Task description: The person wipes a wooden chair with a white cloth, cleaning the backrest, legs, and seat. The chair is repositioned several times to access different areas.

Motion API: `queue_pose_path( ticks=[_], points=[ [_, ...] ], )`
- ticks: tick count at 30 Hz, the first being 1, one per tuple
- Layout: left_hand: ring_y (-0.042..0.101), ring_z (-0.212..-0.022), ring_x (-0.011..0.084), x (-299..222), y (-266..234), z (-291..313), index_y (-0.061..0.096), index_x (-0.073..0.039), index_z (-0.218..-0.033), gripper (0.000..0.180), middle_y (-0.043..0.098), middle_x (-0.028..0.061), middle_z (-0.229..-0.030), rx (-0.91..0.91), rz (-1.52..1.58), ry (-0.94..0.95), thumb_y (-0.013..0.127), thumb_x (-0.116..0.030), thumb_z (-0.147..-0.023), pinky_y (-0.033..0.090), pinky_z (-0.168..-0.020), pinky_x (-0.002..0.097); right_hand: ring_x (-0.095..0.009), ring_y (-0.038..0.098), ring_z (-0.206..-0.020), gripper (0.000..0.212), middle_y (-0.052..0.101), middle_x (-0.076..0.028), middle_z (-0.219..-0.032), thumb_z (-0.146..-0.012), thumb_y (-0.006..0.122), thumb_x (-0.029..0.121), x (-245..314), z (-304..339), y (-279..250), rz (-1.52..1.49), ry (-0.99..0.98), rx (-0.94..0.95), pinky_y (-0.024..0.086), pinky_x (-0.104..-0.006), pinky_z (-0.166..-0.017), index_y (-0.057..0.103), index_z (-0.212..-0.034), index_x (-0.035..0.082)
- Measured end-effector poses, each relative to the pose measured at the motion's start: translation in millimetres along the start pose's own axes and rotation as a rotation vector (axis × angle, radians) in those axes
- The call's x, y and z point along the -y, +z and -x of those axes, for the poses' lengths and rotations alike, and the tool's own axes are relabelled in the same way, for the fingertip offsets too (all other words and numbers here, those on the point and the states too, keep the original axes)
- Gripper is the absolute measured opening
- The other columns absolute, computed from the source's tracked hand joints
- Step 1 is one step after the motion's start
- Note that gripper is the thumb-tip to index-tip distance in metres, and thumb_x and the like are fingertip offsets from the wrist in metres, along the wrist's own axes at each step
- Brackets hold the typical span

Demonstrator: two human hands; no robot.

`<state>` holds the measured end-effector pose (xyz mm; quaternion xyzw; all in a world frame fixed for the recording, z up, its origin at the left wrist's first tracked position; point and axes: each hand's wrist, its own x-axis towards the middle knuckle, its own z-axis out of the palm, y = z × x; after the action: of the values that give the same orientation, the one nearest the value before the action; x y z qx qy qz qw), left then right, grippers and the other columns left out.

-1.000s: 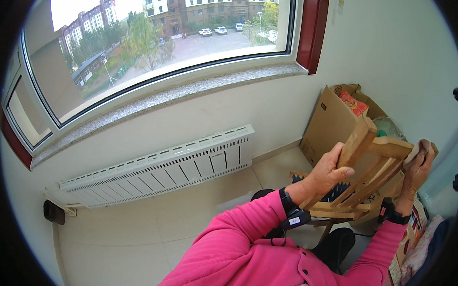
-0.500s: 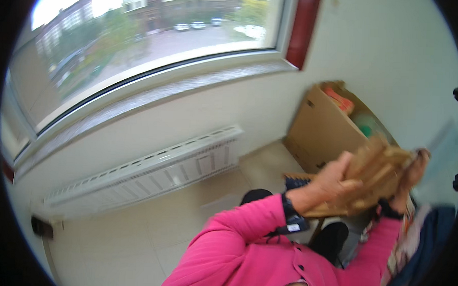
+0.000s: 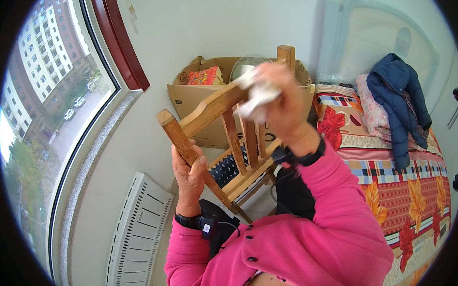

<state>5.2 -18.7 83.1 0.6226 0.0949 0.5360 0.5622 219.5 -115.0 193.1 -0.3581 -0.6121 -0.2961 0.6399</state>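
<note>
A wooden chair (image 3: 213,110) is in front of me, its slatted back towards me and its dark patterned seat showing beyond the slats. My left hand (image 3: 188,173) is closed round the left post of the chair back, below its top end. My right hand (image 3: 286,102), smeared by motion, holds a crumpled white cloth (image 3: 261,99) against the right part of the top rail. The cloth hides part of that rail. The right post (image 3: 286,55) stands up just beyond the cloth.
Behind the chair is a large cardboard box (image 3: 182,98) holding a red packet (image 3: 205,76) and a round fan-like grille (image 3: 247,64). To the right is a bed (image 3: 388,199) with a patterned cover and a blue jacket (image 3: 398,98). A white radiator (image 3: 140,235) runs below the window at left.
My view has swung to the right, bringing in the bed. The chair back, blurred before, now shows plainly. My left hand is on its left post and my right hand at the top rail.
</note>
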Motion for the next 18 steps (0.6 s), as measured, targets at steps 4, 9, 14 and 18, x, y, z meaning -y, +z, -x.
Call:
queue_pose_path(
  ticks=[4, 9, 14, 18],
  points=[
    [0.050, -0.065, 0.0096, -5, 5, 2, 0.044, -0.002, -0.119, 0.040, 0.054, 0.0027, -0.078, -0.005, -0.026, 0.010, 0.062, -0.021, -0.088, 0.041, -0.059, 0.0217, -0.017, 0.062, -0.085, 0.016, 0.065, -0.005, -0.091, -0.101, 0.049, 0.015, -52, -29, -68, 0.090, 0.418, -0.301, 0.051, -0.0305, -0.079, 0.060, -0.107, 0.005],
    [0.050, -0.065, 0.0089, -1, 6, -1, 0.045, -0.002, -0.120, 0.041, 0.054, 0.0027, -0.078, -0.021, -0.030, 0.050, 0.062, -0.021, -0.089, 0.041, -0.058, 0.0217, -0.017, 0.062, -0.082, 0.021, 0.066, -0.006, -0.090, -0.102, 0.047, 0.018, -109, -34, -80, 0.303, 0.338, -0.071, 0.051, -0.0311, -0.074, 0.063, -0.107, 0.005],
    [0.051, -0.074, 0.0083, 2, -3, 1, 0.046, -0.008, -0.126, 0.041, 0.053, 0.0002, -0.094, -0.056, -0.007, -0.047, 0.062, -0.013, -0.088, 0.044, -0.060, 0.0223, -0.017, 0.063, -0.091, 0.024, 0.070, -0.006, -0.105, -0.100, 0.052, 0.017, -130, -20, -48, 0.139, 0.490, 0.161, 0.050, -0.0312, -0.082, 0.065, -0.116, 0.005],
    [0.050, -0.078, 0.0063, -1, -2, -3, 0.048, -0.008, -0.121, 0.040, 0.053, -0.0013, -0.093, -0.019, -0.040, -0.010, 0.065, -0.004, -0.085, 0.045, -0.064, 0.0229, -0.015, 0.062, -0.102, 0.029, 0.068, -0.006, -0.114, -0.101, 0.052, 0.019, -144, -4, -41, 0.112, 0.451, -0.015, 0.048, -0.0273, -0.091, 0.062, -0.122, 0.002]
  ],
)
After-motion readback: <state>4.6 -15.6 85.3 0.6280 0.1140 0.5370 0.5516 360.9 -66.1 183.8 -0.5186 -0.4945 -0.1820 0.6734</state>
